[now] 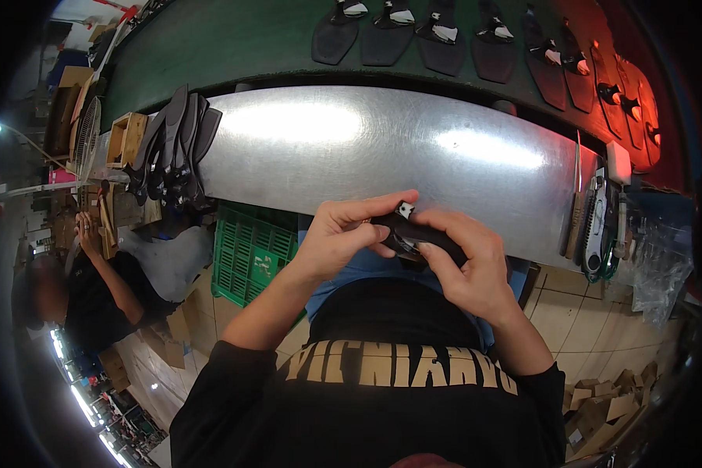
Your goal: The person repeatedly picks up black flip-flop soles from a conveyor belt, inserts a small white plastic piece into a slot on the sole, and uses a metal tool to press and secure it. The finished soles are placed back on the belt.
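Just past the near edge of the metal tabletop, in front of my body, I hold a black sandal (437,239) in both hands. My left hand (339,238) is closed around one end of it, thumb and fingers by a small white piece (405,209) at its strap. My right hand (473,261) wraps the dark sole from the other side, its thumb resting near the strap. Much of the sandal is hidden behind my fingers.
A metal worktop (327,168) runs across, with a pile of black soles (178,140) and a wooden box (126,140) at left. Sandals (444,43) line a green belt (234,51). A utility knife (596,222) lies right. A green crate (249,253) stands below; a co-worker (105,273) is left.
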Motion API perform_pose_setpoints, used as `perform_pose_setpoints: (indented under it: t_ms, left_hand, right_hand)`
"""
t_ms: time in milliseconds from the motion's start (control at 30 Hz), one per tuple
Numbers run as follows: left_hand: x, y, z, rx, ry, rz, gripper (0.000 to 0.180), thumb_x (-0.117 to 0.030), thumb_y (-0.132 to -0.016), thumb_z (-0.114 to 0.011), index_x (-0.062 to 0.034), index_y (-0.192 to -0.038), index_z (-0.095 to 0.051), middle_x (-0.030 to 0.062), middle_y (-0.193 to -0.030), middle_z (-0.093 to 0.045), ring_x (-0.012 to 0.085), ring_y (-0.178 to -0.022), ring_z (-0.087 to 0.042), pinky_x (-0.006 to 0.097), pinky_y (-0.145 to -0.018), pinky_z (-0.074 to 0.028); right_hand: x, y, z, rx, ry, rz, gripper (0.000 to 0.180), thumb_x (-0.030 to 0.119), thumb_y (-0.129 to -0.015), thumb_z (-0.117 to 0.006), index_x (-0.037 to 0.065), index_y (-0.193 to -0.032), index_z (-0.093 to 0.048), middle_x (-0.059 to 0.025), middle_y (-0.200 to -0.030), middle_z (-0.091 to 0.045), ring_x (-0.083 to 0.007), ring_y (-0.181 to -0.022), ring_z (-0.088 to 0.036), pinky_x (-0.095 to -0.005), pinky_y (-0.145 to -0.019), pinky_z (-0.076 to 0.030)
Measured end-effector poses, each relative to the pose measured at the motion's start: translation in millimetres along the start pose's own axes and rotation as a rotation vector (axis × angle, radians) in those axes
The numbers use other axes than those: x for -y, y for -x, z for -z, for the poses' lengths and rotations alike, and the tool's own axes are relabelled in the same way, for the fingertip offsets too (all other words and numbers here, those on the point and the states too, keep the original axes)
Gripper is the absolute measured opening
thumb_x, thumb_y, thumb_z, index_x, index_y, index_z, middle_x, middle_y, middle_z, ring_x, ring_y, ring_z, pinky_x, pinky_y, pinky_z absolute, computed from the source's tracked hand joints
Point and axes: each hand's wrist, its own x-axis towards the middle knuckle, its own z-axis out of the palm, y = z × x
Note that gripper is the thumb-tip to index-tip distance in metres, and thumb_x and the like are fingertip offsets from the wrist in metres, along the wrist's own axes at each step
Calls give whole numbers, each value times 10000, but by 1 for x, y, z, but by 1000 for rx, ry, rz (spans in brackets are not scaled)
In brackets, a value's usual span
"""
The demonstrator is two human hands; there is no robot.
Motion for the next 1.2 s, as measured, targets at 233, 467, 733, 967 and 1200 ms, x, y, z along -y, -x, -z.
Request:
perform_pose_setpoints:
  t_ms: [233, 467, 733, 967, 1200]
  left_hand:
    - [-3, 0, -3, -37, -45, 20, 402, 83, -825, -531, -38, -1198, -623, 213, -1248, -581, 218, -1005, -655, 253, -703, -607]
    - [-8, -3, -4, -59, -118, 57, 325, 77, -779, -542, 32, -1091, -620, 202, -1157, -631, 154, -887, -670, 209, -603, -562]
    - [-3, -4, -8, -110, -107, 66, 294, 56, -738, -539, 31, -1024, -600, 186, -1098, -657, 121, -830, -662, 188, -554, -517]
    - [-6, -5, -8, -110, -72, 69, 324, 65, -735, -523, 35, -1046, -609, 188, -1101, -657, 123, -831, -663, 181, -538, -503]
    - [-14, -4, -12, -124, 100, 193, 400, 56, -784, -498, 50, -1177, -572, 198, -1170, -622, 144, -863, -665, 189, -583, -550]
  right_hand:
    - [-1, 0, -2, 34, 83, 36, 181, 24, -731, -677, 59, -908, -686, -82, -775, -616, -248, -705, -604, -342, -647, -477]
    - [-6, -6, 3, 161, 143, 87, 215, 71, -722, -713, 103, -934, -694, -61, -774, -559, -239, -734, -579, -347, -671, -461]
    - [-5, -5, 3, 222, 91, -12, 243, 134, -683, -765, 131, -905, -664, -50, -786, -533, -234, -743, -566, -351, -677, -453]
    - [-8, -2, -4, 137, 149, 53, 216, 127, -662, -769, 129, -851, -664, -40, -741, -498, -220, -686, -550, -349, -636, -438]
    - [-11, 0, -8, -29, 251, 261, 227, 141, -650, -769, 133, -858, -679, -51, -784, -553, -216, -697, -567, -339, -614, -426]
